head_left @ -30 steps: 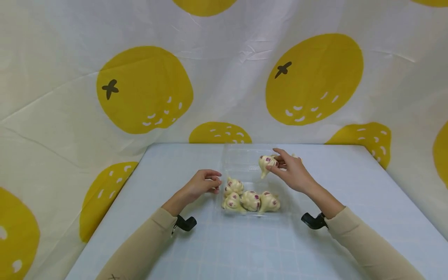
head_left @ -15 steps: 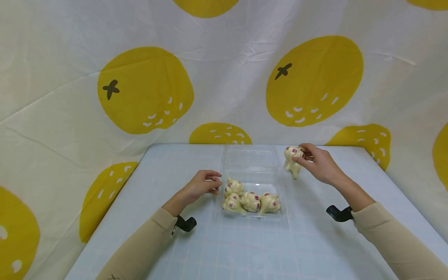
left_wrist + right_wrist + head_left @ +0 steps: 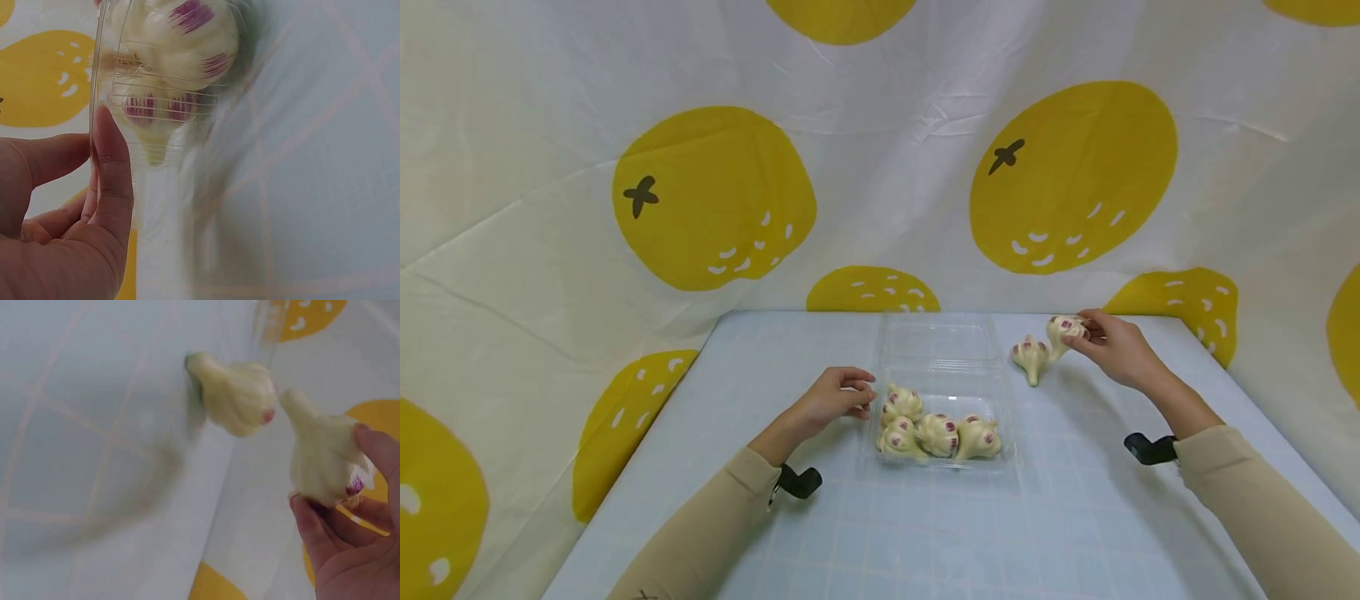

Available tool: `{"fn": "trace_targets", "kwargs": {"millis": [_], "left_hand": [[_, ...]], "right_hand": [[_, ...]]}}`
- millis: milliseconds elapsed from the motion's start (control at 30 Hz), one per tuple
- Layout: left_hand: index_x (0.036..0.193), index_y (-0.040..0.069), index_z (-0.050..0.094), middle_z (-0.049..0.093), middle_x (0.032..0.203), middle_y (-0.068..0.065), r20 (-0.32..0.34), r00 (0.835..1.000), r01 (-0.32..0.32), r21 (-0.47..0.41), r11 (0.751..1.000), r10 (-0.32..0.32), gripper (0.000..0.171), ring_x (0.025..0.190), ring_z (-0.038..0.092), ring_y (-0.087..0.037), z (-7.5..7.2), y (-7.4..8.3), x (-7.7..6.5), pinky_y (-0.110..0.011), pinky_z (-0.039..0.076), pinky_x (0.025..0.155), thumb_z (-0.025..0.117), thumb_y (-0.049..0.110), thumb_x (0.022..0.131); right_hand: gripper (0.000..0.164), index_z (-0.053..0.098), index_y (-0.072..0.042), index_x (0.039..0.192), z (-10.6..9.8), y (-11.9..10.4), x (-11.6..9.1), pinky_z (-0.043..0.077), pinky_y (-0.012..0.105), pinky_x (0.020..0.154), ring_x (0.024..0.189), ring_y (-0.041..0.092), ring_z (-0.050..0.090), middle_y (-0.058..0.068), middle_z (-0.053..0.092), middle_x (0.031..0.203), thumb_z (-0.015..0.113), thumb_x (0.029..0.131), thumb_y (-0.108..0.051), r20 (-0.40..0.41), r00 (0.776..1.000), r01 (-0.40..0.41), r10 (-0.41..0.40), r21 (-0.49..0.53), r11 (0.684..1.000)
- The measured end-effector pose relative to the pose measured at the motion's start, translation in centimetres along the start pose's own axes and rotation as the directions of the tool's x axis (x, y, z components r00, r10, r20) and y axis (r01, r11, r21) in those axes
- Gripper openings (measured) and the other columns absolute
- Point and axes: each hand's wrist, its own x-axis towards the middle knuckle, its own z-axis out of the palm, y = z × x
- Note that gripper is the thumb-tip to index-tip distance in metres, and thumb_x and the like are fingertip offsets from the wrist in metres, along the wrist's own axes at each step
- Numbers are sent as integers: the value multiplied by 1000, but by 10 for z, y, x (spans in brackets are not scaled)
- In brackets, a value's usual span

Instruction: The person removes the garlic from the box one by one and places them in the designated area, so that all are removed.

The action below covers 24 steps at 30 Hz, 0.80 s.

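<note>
Four bulbs [image 3: 937,434] sit in the box [image 3: 953,402], lower centre; one bulb [image 3: 1031,356] rests on the table [image 3: 850,533], right of centre. Right hand [image 3: 1116,346] pinches a sixth bulb [image 3: 1063,331] beside it; left hand [image 3: 837,395] pinches the box edge. Judged: two out, four remaining.

A table [image 3: 940,542] stands before a hanging cloth [image 3: 887,192]. Around the table's middle lies a container [image 3: 962,403], its lid [image 3: 938,342] behind its tray. In the tray, three garlic bulbs [image 3: 937,434] line the front from left to right; a fourth bulb [image 3: 902,403] sits behind the leftmost. At the container's left edge, a person's left hand [image 3: 837,393] pinches the rim. Right of the lid, a loose bulb [image 3: 1031,357] lies on the table. Just right of it, the right hand [image 3: 1116,342] holds another bulb [image 3: 1064,330] above the surface.
</note>
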Motion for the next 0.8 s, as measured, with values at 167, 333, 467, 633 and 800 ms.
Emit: {"fn": "trace_targets", "kwargs": {"millis": [167,333,467,633,800], "left_hand": [[135,-14,53,62,93,-10,-6,1000,8,-2,1000,-8,42,77,64,-18,1,1,-1,-31,63,72,67,1,98],[135,-13,53,62,93,-9,-6,1000,6,3,1000,-6,42,77,64,-17,0,1,-1,-31,62,72,67,1,98],[136,-13,53,61,93,-9,-5,1000,5,-1,1000,-5,43,77,64,-18,0,0,0,-30,62,72,67,1,98],[135,-13,53,61,92,-8,-4,1000,-3,2,1000,3,42,78,64,-18,0,-1,0,-31,62,72,67,1,98],[135,-13,53,62,93,-8,-8,1000,-2,14,1000,2,42,78,64,-18,0,-1,0,-31,63,73,67,1,98]], "right_hand": [[67,41,15,143,0,14,1,51,63,95,115,51,57,38,57,127,62,104,-36,16,1000,-14,14,-18,1000],[64,43,16,140,3,26,4,51,63,94,111,50,58,39,58,124,63,103,-33,20,1000,-12,13,-40,999],[68,42,15,142,7,36,8,51,62,95,109,48,57,38,57,125,63,103,-37,51,998,-40,43,-54,998],[72,41,15,143,13,49,12,51,59,92,104,42,56,35,58,123,63,102,-41,100,992,-68,76,-75,995],[72,41,17,143,18,57,14,49,62,95,106,44,57,36,59,123,64,102,-38,119,991,-58,68,-93,994]]}}
